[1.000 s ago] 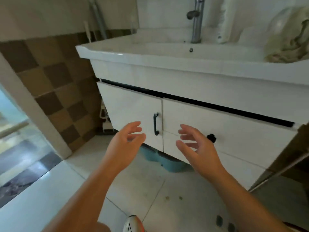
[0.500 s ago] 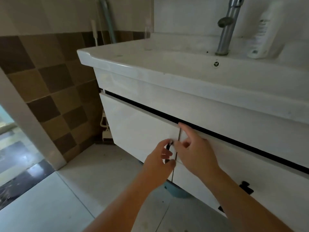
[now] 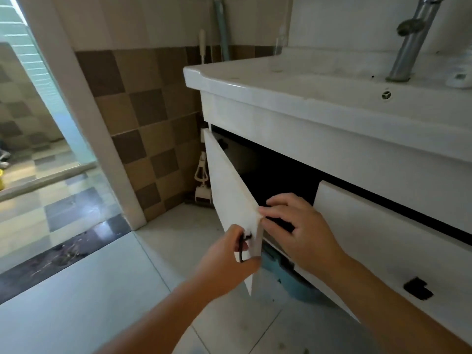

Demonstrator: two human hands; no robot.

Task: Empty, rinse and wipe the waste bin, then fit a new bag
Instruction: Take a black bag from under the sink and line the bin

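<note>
Left hand (image 3: pixel 227 254) grips the black handle (image 3: pixel 242 247) of the left cabinet door (image 3: pixel 229 198), which stands swung open under the sink (image 3: pixel 319 93), dark cabinet interior behind it. Right hand (image 3: pixel 301 231) has fingers loosely spread, fingertips touching the door's free edge, grasping nothing. No waste bin clearly identifiable; only a blue-green tub (image 3: pixel 296 282) sits on the floor (image 3: pixel 89 290) under the cabinet, partly hidden, and I can't tell whether that's the bin.
</note>
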